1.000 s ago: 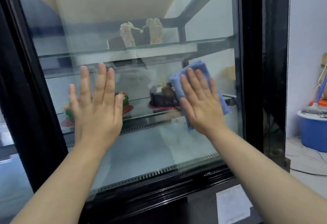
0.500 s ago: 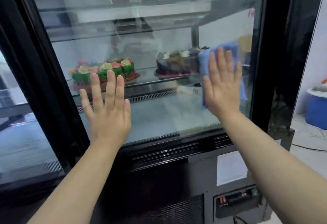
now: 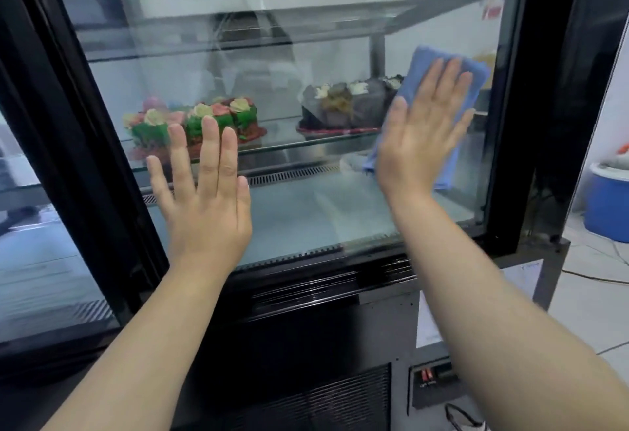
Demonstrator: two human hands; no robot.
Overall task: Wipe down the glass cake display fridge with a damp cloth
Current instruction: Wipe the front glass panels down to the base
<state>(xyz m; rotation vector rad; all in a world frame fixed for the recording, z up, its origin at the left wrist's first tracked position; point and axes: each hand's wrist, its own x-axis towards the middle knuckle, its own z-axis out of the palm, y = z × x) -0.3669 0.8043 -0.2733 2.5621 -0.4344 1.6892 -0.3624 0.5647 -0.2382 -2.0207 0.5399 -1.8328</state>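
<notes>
The glass front (image 3: 306, 206) of the black-framed cake display fridge fills the view. My right hand (image 3: 422, 134) presses a blue cloth (image 3: 425, 66) flat against the glass near the right frame, fingers straight and spread. My left hand (image 3: 204, 192) lies flat on the glass at the lower left, fingers straight, holding nothing. Behind the glass, a green and red flower cake (image 3: 194, 117) and a dark chocolate cake (image 3: 347, 100) sit on a glass shelf.
The fridge's black right post (image 3: 531, 124) stands just beside the cloth. A black base with a vent grille (image 3: 333, 400) and switches (image 3: 430, 376) lies below. A blue bucket (image 3: 607, 202) stands on the tiled floor at right.
The view has tilted down, revealing the fridge base. My right hand with the cloth has shifted right toward the frame post; my left hand has slid lower on the glass.
</notes>
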